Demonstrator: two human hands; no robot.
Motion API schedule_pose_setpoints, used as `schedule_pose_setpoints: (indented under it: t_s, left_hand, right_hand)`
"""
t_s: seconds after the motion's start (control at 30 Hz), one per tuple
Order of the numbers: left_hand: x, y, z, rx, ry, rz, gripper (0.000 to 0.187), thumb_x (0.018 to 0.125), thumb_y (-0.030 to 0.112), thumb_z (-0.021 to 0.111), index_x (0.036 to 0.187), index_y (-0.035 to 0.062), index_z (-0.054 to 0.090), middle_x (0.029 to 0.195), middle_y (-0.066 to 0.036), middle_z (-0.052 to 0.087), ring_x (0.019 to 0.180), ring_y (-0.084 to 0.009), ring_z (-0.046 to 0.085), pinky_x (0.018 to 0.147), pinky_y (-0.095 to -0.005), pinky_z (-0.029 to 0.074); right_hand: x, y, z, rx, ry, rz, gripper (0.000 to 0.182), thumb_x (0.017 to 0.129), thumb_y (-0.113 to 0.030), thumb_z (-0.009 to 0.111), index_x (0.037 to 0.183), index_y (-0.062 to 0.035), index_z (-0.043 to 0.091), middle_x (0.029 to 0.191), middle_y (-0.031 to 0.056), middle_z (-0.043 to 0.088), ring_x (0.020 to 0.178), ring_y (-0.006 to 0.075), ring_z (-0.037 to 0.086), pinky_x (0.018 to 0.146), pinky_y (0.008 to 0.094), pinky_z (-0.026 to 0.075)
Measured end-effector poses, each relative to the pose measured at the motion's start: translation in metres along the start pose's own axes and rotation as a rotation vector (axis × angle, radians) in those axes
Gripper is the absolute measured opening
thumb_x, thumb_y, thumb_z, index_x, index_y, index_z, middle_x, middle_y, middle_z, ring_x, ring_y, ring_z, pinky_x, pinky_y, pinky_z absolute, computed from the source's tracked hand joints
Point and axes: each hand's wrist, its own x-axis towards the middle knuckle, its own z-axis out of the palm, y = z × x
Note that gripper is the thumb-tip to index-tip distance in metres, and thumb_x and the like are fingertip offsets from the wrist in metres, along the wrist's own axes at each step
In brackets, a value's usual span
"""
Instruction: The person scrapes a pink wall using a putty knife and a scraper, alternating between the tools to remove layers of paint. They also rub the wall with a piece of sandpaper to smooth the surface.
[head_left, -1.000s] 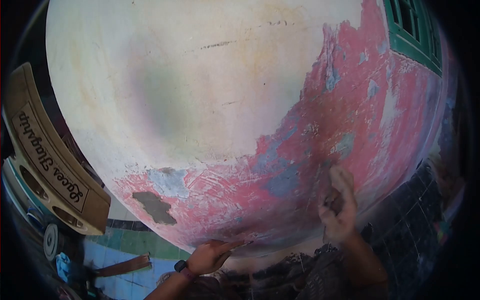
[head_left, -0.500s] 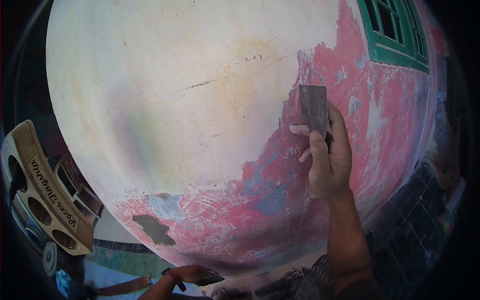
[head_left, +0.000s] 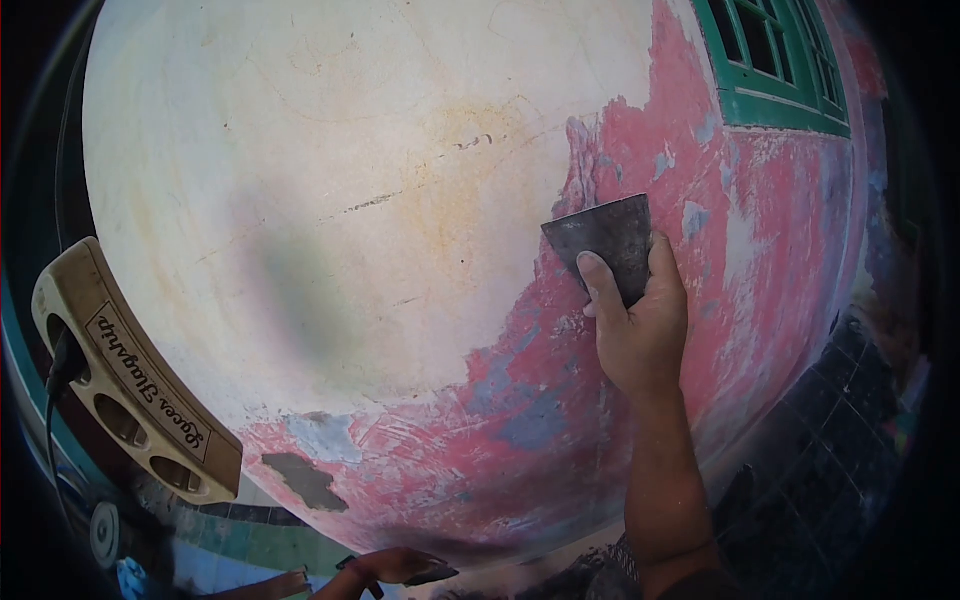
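Note:
My right hand (head_left: 643,335) grips a dark metal scraper (head_left: 606,243), thumb on the near face and fingers around its right side and behind. The wide edge points up, close to the ragged border where white coating meets the pink layer on the wall (head_left: 330,240); whether it touches cannot be told. Low in the picture, my left hand (head_left: 398,566) is closed around a dark, flat, pointed piece (head_left: 433,575), only partly visible. That hand is beside the wall's bottom edge.
A beige power strip (head_left: 150,385) with a black plug (head_left: 68,358) in it looms at left. The green-framed window (head_left: 775,70) is at upper right. Dark floor tiles (head_left: 815,430) lie at lower right. Grey patches show on the pink wall area.
My right hand has turned the scraper so its broad face shows, and its fingers have closed in around it. The view has shifted, with the power strip appearing further right.

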Motion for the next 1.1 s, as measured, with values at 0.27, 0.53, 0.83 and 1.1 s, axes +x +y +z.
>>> schedule_pose_setpoints:
  t_s: [0.27,0.53,0.83,1.1]
  left_hand:
    - [0.011,0.014,-0.007,0.104,0.042,0.015,0.044,0.112,0.034,0.046,0.149,0.0129,0.06,0.149,-0.016,0.061,0.135,-0.0365,0.059,0.115,-0.0423,0.044]
    - [0.011,0.035,-0.016,0.105,0.096,0.034,0.044,0.113,0.035,0.045,0.149,0.0136,0.06,0.152,-0.016,0.058,0.139,-0.0372,0.055,0.119,-0.0418,0.041]
    - [0.023,0.021,-0.022,0.036,0.082,0.06,0.047,0.112,0.039,0.046,0.149,0.0131,0.059,0.153,-0.016,0.058,0.141,-0.0376,0.053,0.119,-0.0414,0.04]
    - [0.028,-0.002,-0.015,0.04,0.072,0.087,0.046,0.112,0.039,0.046,0.15,0.0153,0.059,0.154,-0.014,0.057,0.141,-0.0366,0.053,0.12,-0.0415,0.04]
  right_hand:
    - [-0.004,0.014,0.01,0.013,0.092,-0.012,0.028,0.097,-0.02,0.079,0.106,-0.0001,0.061,0.088,0.0081,0.074,0.076,0.0111,0.068,0.065,0.03,0.056]
    - [-0.019,0.016,0.007,-0.027,0.083,0.024,0.034,0.093,-0.024,0.084,0.103,-0.0011,0.061,0.085,0.0073,0.074,0.075,0.0123,0.07,0.065,0.0305,0.056]
    - [-0.032,0.005,0.003,0.086,-0.048,-0.015,0.082,0.088,-0.025,0.088,0.144,-0.0007,0.034,0.125,0.0181,0.06,0.103,0.0234,0.07,0.087,0.0365,0.06]
    - [-0.036,0.021,-0.014,-0.045,-0.144,-0.187,0.048,0.105,-0.031,0.068,0.137,0.0011,0.052,0.125,0.0155,0.054,0.104,0.0204,0.064,0.086,0.035,0.057]
